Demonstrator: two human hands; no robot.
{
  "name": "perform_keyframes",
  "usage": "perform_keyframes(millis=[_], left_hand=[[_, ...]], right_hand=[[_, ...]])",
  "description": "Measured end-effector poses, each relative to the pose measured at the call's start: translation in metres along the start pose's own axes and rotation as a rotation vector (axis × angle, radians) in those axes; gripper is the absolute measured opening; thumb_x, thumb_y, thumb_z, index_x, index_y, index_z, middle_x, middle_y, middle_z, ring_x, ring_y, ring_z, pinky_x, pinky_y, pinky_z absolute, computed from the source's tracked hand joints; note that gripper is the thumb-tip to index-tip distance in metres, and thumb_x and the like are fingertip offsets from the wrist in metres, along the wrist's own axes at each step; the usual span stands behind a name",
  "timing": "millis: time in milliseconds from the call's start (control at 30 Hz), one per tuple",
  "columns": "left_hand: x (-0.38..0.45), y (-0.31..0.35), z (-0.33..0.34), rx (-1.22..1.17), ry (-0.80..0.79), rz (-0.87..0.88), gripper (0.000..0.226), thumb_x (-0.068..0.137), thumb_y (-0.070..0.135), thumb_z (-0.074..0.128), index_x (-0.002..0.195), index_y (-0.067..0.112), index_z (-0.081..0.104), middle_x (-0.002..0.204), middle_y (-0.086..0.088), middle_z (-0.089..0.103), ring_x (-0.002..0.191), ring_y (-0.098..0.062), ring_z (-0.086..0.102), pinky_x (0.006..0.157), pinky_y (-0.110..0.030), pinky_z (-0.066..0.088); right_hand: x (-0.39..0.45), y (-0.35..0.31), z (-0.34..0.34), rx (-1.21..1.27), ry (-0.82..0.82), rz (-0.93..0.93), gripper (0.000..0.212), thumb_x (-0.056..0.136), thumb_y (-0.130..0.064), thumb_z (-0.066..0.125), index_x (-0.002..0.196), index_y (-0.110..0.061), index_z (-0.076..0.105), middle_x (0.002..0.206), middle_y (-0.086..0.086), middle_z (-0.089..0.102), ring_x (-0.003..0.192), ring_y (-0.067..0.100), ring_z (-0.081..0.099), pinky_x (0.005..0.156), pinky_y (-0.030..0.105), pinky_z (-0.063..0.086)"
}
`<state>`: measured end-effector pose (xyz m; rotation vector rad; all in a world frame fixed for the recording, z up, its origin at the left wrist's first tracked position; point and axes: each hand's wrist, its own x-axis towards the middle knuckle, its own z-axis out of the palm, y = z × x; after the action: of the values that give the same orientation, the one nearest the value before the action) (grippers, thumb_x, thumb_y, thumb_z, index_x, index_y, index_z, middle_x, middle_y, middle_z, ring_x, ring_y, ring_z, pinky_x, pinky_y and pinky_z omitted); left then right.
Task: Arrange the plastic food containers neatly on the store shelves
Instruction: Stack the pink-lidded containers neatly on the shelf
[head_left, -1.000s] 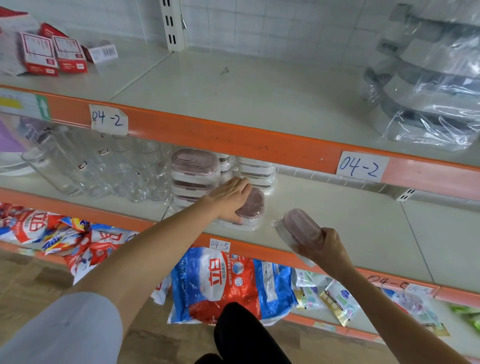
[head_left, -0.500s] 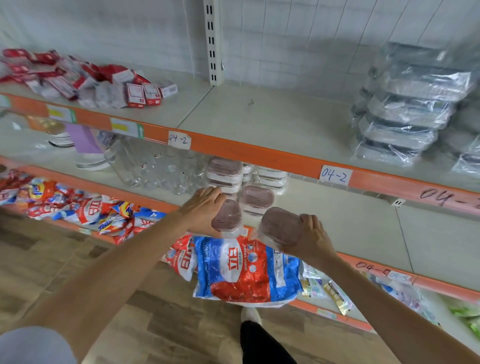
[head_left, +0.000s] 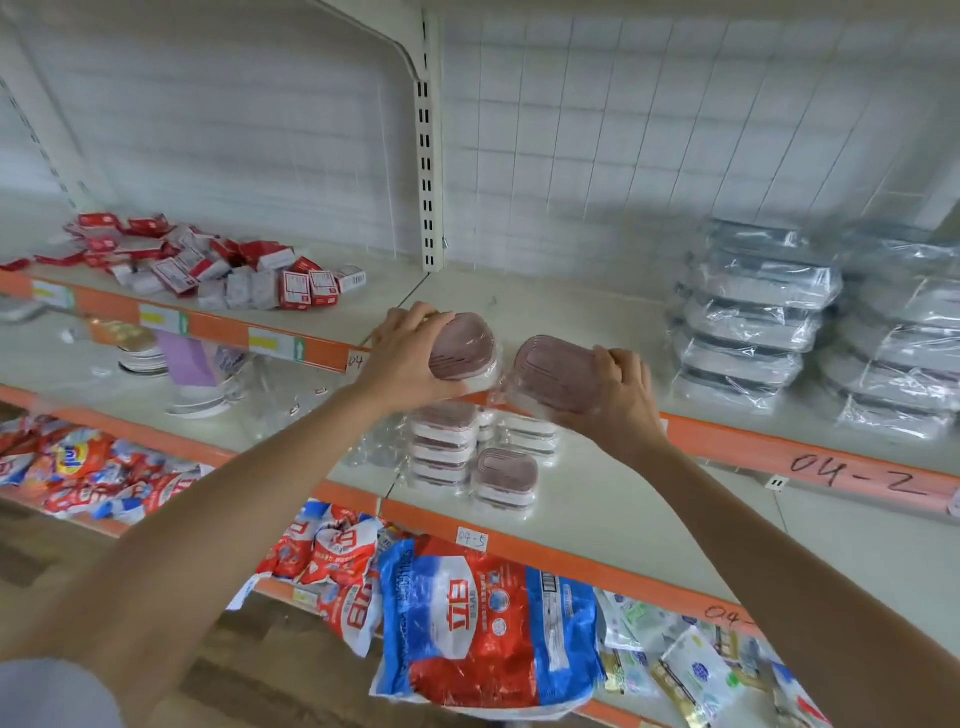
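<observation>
2 containers are held up at the top shelf (head_left: 597, 312), one (head_left: 462, 347) gripped by the left hand (head_left: 410, 358), one (head_left: 558, 371) by the right hand (head_left: 621, 397); more remain in stacks (head_left: 470, 460) below, unmoved.

A container (head_left: 462, 347) in each hand (head_left: 402, 358)

Shop: stocked shelves (head_left: 582, 564) w/ price labels (head_left: 471, 539)

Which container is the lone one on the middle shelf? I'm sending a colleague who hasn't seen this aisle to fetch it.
Find the middle shelf, under the upper orange rail. Near its front edge, below the two raised hands, stands a tall stack of pink-lidded containers. The lone container sits just right of that stack, nearest the front, wrapped in clear film, with nothing stacked on its lid.
</observation>
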<state>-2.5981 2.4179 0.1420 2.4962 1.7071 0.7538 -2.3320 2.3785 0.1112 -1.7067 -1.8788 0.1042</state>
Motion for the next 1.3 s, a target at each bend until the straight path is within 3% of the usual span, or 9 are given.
perform_keyframes(millis=[233,333,467,567,700,867,1133,1200,1300], left_hand=[[0.077,-0.003,0.040,-0.029,-0.199,-0.129,0.081,0.066,0.059,0.076,0.131,0.024,0.043,0.130,0.008,0.044,0.121,-0.022,0.035,0.086,-0.037,0.032],[0.101,-0.007,0.056,-0.022,-0.201,-0.156,0.081,0.067,0.057,0.076,0.133,0.024,0.042,0.134,0.005,0.042,0.124,-0.024,0.033,0.094,-0.040,0.035],[0.112,-0.024,0.068,-0.052,-0.265,-0.271,0.092,0.068,0.049,0.080,0.144,0.039,0.029,0.146,-0.004,0.022,0.135,-0.032,0.017,0.111,-0.052,0.024],[0.127,-0.038,0.069,-0.127,-0.291,-0.273,0.091,0.069,0.046,0.080,0.144,0.042,0.029,0.139,-0.007,0.025,0.131,-0.033,0.024,0.114,-0.042,0.020],[0.142,-0.042,0.074,-0.192,-0.256,-0.250,0.089,0.069,0.037,0.083,0.144,0.034,0.035,0.133,-0.009,0.031,0.128,-0.030,0.031,0.114,-0.034,0.022],[0.170,-0.031,0.083,-0.436,-0.041,-0.300,0.081,0.067,0.022,0.086,0.134,0.015,0.042,0.135,-0.007,0.038,0.126,-0.020,0.039,0.102,-0.024,0.030],[0.237,0.014,0.082,-0.474,-0.127,-0.019,0.088,0.065,0.027,0.087,0.135,0.014,0.035,0.131,-0.004,0.031,0.118,-0.011,0.038,0.095,-0.014,0.026],[0.248,0.025,0.087,-0.479,-0.190,0.024,0.090,0.065,0.028,0.087,0.136,0.013,0.034,0.132,-0.004,0.032,0.119,-0.013,0.039,0.095,-0.014,0.027],[0.256,0.034,0.100,-0.455,-0.350,0.095,0.096,0.066,0.029,0.086,0.141,0.011,0.030,0.140,-0.004,0.035,0.125,-0.015,0.040,0.095,-0.012,0.027]], right_hand=[[0.082,0.032,-0.007,-0.140,-0.366,0.134,0.092,0.069,-0.057,0.073,0.137,-0.009,0.033,0.137,0.014,0.034,0.128,0.033,0.031,0.106,0.042,0.031],[0.116,0.034,0.002,-0.204,-0.440,0.124,0.092,0.075,-0.049,0.072,0.140,-0.004,0.024,0.139,0.017,0.030,0.130,0.034,0.030,0.106,0.045,0.034],[0.153,0.035,0.012,-0.234,-0.432,0.153,0.089,0.077,-0.043,0.072,0.141,-0.006,0.023,0.143,0.014,0.029,0.134,0.032,0.028,0.105,0.044,0.032],[0.177,0.044,0.015,-0.266,-0.421,0.187,0.089,0.078,-0.042,0.071,0.143,-0.008,0.019,0.147,0.010,0.024,0.137,0.027,0.023,0.104,0.043,0.032],[0.191,0.054,0.020,-0.228,-0.397,0.213,0.094,0.078,-0.038,0.071,0.146,-0.007,0.014,0.155,0.008,0.011,0.143,0.024,0.012,0.108,0.041,0.030],[0.199,0.062,0.026,-0.222,-0.404,0.226,0.099,0.080,-0.039,0.069,0.150,-0.010,0.004,0.159,0.004,-0.001,0.146,0.021,0.001,0.113,0.041,0.024],[0.209,0.058,0.021,-0.134,-0.386,0.386,0.120,0.074,-0.043,0.075,0.149,-0.006,-0.011,0.158,0.010,-0.011,0.146,0.023,-0.005,0.116,0.042,0.014],[0.211,0.057,0.015,-0.128,-0.311,0.352,0.114,0.078,-0.035,0.074,0.149,-0.008,-0.010,0.157,0.013,-0.013,0.146,0.027,-0.003,0.116,0.042,0.015],[0.212,0.058,0.003,-0.052,-0.223,0.285,0.099,0.080,-0.008,0.065,0.151,-0.023,-0.003,0.158,0.006,-0.012,0.146,0.026,0.001,0.115,0.038,0.017]])
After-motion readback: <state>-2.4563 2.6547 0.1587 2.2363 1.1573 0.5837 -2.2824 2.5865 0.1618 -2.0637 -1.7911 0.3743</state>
